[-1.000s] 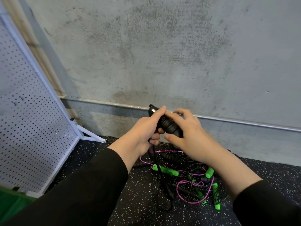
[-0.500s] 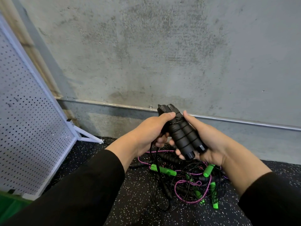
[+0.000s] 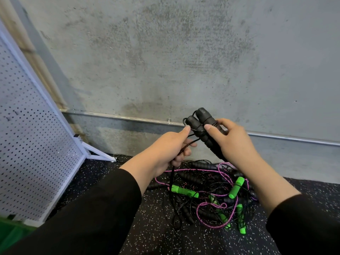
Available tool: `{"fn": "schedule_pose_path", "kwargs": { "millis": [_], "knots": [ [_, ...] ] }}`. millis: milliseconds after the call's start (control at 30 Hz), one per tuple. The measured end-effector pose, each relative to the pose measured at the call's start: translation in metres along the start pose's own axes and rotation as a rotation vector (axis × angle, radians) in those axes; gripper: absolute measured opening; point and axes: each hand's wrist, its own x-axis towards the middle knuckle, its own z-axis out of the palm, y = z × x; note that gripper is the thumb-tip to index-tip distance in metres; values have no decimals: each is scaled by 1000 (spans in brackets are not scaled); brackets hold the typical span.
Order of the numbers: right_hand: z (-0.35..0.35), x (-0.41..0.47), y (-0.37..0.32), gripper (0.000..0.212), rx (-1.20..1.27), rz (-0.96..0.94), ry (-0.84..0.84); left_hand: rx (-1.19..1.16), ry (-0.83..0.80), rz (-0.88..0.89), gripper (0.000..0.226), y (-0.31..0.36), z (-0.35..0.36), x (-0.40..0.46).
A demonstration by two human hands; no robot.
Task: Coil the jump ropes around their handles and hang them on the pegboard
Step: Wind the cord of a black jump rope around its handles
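The right hand [image 3: 233, 142] holds two black handles [image 3: 204, 129] side by side, its fingers wrapped around them and the thumb pressed on top; the handles tilt up and to the left, in front of the concrete wall [image 3: 165, 52]; the left hand [image 3: 169, 148] pinches the thin black rope [image 3: 191, 142] between thumb and curled fingers just beside the handles, a strand hanging down from it to the floor [image 3: 158, 234]; below the hands lies a tangled pile of jump ropes [image 3: 211, 196], black, pink and green-handled; the white pegboard [image 3: 31, 144] leans at the left, well apart from the pile.
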Motion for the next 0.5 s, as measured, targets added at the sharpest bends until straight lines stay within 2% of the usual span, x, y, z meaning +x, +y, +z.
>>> {"fn": "schedule_pose_path", "kwargs": {
  "millis": [67, 167, 300, 500],
  "knots": [
    [4, -1, -1, 27, -188, -60, 3, -92, -10, -25, 72, 2, 4, 0],
    [10, -6, -1, 40, -381, -166, -39, -147, 4, -66, 65, 1, 6, 0],
    [17, -9, 0, 47, -368, -281, -163, -248, 54, -91, 65, -4, 1, 0],
    [24, -5, 2, 65, -475, -387, -265, -302, 28, -89, 64, -5, -2, 0]
  ]
}}
